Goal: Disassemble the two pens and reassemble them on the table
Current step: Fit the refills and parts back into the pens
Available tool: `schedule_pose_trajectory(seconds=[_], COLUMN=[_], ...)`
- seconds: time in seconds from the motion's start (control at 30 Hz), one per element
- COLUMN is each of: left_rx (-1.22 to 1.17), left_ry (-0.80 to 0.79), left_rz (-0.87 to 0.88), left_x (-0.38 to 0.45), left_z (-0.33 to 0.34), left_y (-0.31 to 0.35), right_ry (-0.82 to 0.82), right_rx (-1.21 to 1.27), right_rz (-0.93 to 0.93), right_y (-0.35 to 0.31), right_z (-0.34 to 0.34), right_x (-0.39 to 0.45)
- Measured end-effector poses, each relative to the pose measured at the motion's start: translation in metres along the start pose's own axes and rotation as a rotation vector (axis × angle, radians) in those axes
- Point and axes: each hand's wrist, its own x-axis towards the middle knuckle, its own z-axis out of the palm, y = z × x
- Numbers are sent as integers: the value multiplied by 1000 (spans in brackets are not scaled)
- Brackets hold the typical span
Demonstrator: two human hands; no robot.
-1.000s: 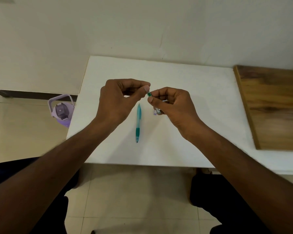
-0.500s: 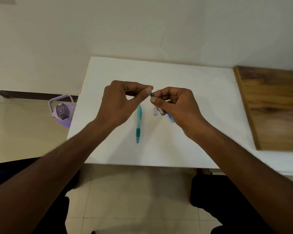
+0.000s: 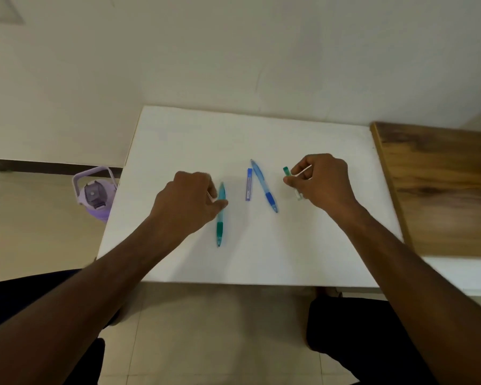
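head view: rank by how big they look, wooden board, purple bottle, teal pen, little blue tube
1. wooden board, though cut off by the frame edge
2. purple bottle, on the floor and farther away, so its true size is unsure
3. teal pen, gripped by the left hand
4. little blue tube

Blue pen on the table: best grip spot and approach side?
Pinch the blue pen across its pale barrel, above the dark blue grip sleeve, coming from above. It lies flat and slanted, tip toward the person, with the small blue tube close on its left, so the right hand side looks freer, though that hand holds a green-capped piece.
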Motion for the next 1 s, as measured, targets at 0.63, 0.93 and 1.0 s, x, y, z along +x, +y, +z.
schedule_pose_trajectory(seconds=[0.63, 0.93, 1.0], left_rx=[82, 23, 30], left_ry=[17, 45, 23], left_rz=[-103, -113, -125], left_x=[8, 11, 10], left_z=[13, 15, 14], left_y=[-5, -7, -7], right_ry=[-30, -129, -141], right_rx=[-176, -171, -166], right_rz=[-121, -131, -114], right_y=[-5, -18, -19], right_z=[22, 41, 36], right_x=[-4, -19, -19])
